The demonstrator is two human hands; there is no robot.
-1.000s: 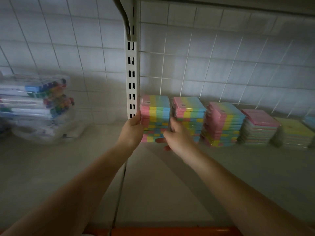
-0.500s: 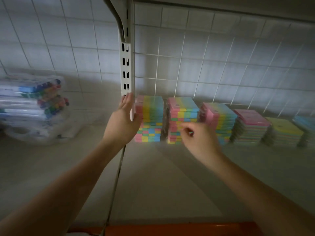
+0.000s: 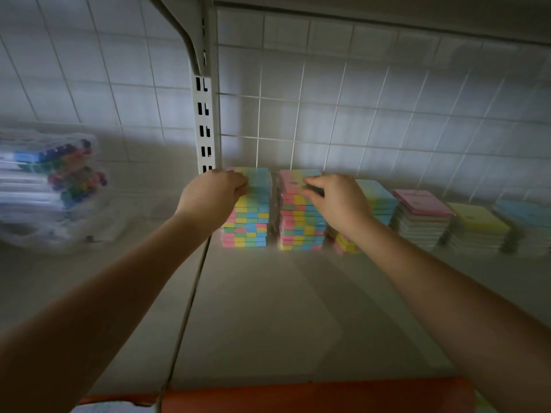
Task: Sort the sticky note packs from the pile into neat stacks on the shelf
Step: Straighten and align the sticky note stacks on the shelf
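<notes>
Stacks, six of them, stand in one row along the back of the shelf [image 3: 268, 308], against the wire grid wall [image 3: 357, 114]. Count them off from the left: three multicoloured stacks, then a pink-topped stack [image 3: 420, 217], a yellow-topped stack [image 3: 477, 226] and a blue-topped stack [image 3: 524, 225] cut by the frame edge. Two hands are up there. The left hand [image 3: 213, 193] sits at the top left corner of the first multicoloured stack [image 3: 247, 222], fingers curled over its upper packs and gripping them. The right hand [image 3: 337, 198] is on the second multicoloured stack [image 3: 301, 222], fingers bent down onto the top pack, though whether they pinch it or only rest there I cannot tell. The third multicoloured stack [image 3: 374, 198] is half hidden behind that wrist (only its top and a low corner show). Far left, one clear bag of coloured markers [image 3: 59, 186] lies well apart, past the slotted upright [image 3: 204, 126]. One orange edge [image 3: 313, 394] runs along the front.
</notes>
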